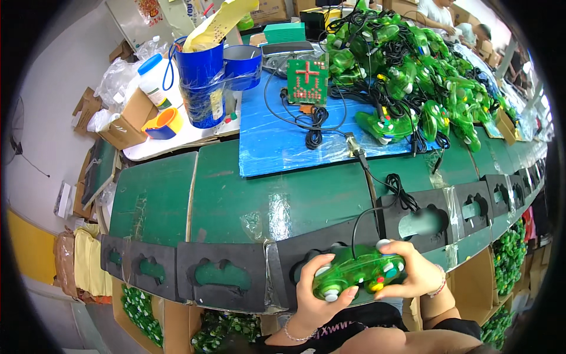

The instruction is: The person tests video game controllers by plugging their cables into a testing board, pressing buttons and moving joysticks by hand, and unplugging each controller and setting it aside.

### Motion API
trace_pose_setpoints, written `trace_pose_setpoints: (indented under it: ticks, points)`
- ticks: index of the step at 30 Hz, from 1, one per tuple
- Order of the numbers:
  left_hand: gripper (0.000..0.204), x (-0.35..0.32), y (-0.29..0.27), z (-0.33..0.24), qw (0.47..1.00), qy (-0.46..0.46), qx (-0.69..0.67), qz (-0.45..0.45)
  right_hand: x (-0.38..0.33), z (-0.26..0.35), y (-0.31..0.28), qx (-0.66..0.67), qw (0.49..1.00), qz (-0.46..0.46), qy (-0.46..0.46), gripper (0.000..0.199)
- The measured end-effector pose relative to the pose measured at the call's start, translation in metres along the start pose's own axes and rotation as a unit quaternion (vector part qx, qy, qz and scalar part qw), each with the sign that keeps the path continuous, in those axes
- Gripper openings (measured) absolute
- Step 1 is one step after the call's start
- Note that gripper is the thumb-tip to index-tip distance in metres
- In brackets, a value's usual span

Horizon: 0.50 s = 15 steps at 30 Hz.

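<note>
A translucent green game controller is held level between both hands above the table's near edge. My left hand wraps its left grip, the thumb by the white stick. Around the right grip closes my right hand, its thumb beside the yellow stick and red button. From the controller's top a black cable runs up to a bundled coil and a connector on the blue sheet. Behind that stands a green circuit board with red lights lit in a cross and several other marks.
Green controllers with black cables lie heaped at the far right. Black foam cutouts line the table's near edge. Blue cylindrical containers and a tape roll stand far left. Boxes of green parts sit below. People work at the back.
</note>
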<state>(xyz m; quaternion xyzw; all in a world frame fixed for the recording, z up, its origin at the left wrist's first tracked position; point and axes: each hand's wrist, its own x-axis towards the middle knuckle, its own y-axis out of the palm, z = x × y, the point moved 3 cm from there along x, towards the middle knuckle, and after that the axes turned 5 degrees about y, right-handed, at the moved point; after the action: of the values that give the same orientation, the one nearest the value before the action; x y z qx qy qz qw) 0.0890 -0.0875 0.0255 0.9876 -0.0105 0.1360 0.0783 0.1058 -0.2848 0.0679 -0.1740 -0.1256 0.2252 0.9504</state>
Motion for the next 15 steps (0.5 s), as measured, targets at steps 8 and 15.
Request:
trace_pose_setpoints:
  ticks: [8,15]
  points:
    - [0.063,0.000,0.004,-0.003,0.999,0.013,0.041,0.014,0.006,0.004,-0.009,0.026,1.000,0.011,0.009,0.087]
    - [0.063,-0.005,0.005,0.002,0.999,0.015,0.037,-0.028,0.002,-0.002,0.001,-0.019,1.000,-0.008,-0.004,0.087]
